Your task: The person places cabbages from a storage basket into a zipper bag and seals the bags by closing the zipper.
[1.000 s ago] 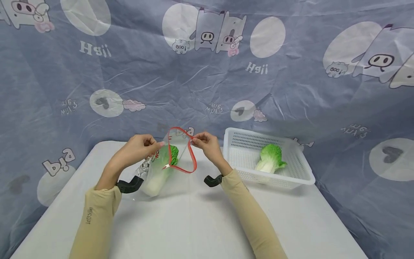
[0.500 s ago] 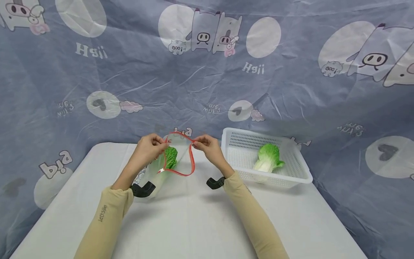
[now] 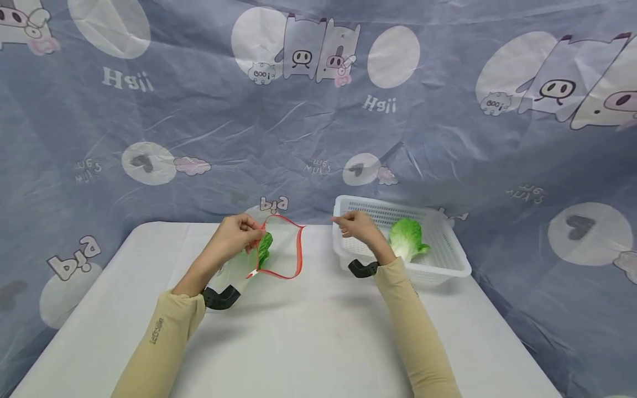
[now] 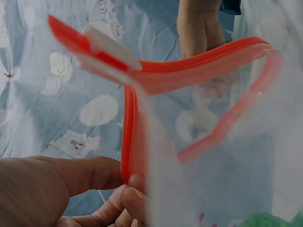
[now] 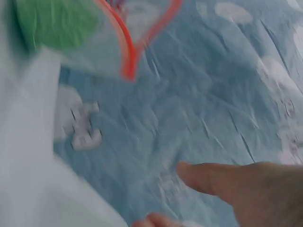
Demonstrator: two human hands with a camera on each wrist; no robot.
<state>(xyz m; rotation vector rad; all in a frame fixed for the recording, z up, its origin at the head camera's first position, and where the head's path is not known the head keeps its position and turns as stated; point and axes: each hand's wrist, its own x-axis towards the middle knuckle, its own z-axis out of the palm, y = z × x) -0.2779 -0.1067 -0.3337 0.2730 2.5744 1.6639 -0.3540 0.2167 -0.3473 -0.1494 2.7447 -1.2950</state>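
Note:
My left hand (image 3: 238,239) pinches the edge of a clear zip bag (image 3: 299,249) with a red zip strip, its mouth spread apart. In the left wrist view, thumb and finger grip the red strip (image 4: 127,137) below a white slider (image 4: 109,47). Green leaves of a Chinese cabbage (image 3: 266,247) show inside the bag, partly behind the left hand. Off to the right, my right hand (image 3: 364,228) holds nothing, fingers loosely bent, overlapping the left end of a white basket (image 3: 433,275). A second Chinese cabbage (image 3: 406,239) lies in that basket.
A white-covered table (image 3: 308,342) carries the bag on the left and the basket at the back right. Behind it hangs a blue-grey patterned cloth (image 3: 278,138).
The right hand has let go of the bag's red edge and moved right to the basket. The left hand has shifted its grip along the bag's rim.

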